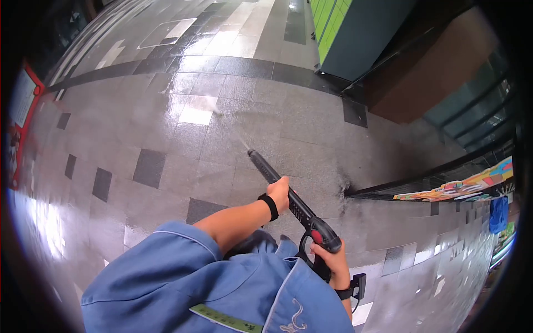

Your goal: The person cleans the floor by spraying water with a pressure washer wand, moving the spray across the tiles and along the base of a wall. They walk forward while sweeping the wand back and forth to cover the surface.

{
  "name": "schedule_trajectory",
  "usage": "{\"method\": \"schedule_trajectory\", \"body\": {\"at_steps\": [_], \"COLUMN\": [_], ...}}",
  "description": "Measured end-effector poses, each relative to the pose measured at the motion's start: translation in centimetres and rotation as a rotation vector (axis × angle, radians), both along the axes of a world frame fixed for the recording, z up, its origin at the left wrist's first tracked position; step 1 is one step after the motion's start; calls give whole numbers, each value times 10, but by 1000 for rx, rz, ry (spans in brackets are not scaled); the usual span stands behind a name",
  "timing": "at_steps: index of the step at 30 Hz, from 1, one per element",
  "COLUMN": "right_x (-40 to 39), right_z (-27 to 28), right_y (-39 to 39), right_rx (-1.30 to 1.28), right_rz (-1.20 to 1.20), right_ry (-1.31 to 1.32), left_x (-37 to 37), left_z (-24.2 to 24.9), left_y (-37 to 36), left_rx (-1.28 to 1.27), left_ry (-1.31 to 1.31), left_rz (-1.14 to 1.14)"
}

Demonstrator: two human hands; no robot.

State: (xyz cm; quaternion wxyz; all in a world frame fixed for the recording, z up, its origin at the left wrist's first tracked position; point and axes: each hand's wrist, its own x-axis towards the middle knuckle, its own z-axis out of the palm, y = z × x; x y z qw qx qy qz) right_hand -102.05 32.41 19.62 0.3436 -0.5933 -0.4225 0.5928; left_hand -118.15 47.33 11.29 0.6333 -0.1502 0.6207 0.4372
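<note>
A black pressure washer gun with a red round mark on its side slants up and leftward across the view. My left hand is wrapped round its barrel, with a black band on the wrist. My right hand is closed round the rear grip by the trigger guard; part of its fingers is hidden behind the gun. A strapped black device sits at my right wrist. From the nozzle tip a thin water jet runs toward the wet tiled floor.
A grey cabinet with a green tiled side stands at the upper right, near a brown panel. A dark edge with a colourful graphic strip juts in from the right. A red-framed sign is at far left. Wet floor reflects light.
</note>
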Motion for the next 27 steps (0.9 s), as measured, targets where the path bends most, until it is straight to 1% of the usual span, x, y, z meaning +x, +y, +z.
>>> {"method": "schedule_trajectory", "body": {"at_steps": [1,2,3,4,5,6,8,9,10,12,13,14,16,17,20,22,23,24,25,26,27], "right_x": [1,1,0,-1,-1,-9,-18,-12,-12,-22,-30,-33,-35,-39,-61,-70,-75,-79,-84,-90,-99], "right_z": [4,11,19,24,23,34,23,-12,-23,-29,-16,-15,-11,-6,13,15,14,9,4,2,3], "right_y": [-5,-13,-29,-46,-65,-79,-103,-123,-130,-130,-126,-123,-114,-103,-47,-14,5,17,30,42,53], "right_rx": [-27,-22,-68,-117,-85,-18,190,0,9,70,23,14,21,19,85,122,129,123,91,61,68], "right_rz": [-32,-39,-135,-231,-271,-254,-259,-348,-345,-340,-342,-343,-352,-351,-283,-173,-157,-157,-128,-98,-83], "right_ry": [31,29,18,9,-61,-181,-475,-569,-573,-850,-792,-791,-691,-693,-634,-385,-327,-326,-297,-268,-275], "left_x": [2,6,12,24,40,55,78,89,99,111,109,103,88,77,36,1,-16,-31,-45,-57,-66], "left_z": [3,2,3,9,-6,-23,-25,-33,-39,-27,-17,-18,-18,-17,-34,-30,-26,-23,-21,-20,-26], "left_y": [-4,-10,-20,-31,-37,-44,-55,-58,-58,-57,-55,-51,-41,-34,-1,21,32,43,56,66,76], "left_rx": [8,13,12,51,112,167,217,225,238,242,183,173,307,255,177,177,146,113,22,-3,28], "left_ry": [4,-53,-110,-102,-165,-228,-350,-457,-562,-618,-644,-644,-580,-522,-297,-227,-196,-165,-145,-127,-146], "left_rz": [-10,-40,-69,-100,-189,-280,-506,-593,-679,-704,-711,-712,-786,-753,-573,-394,-356,-319,-285,-275,-285]}}
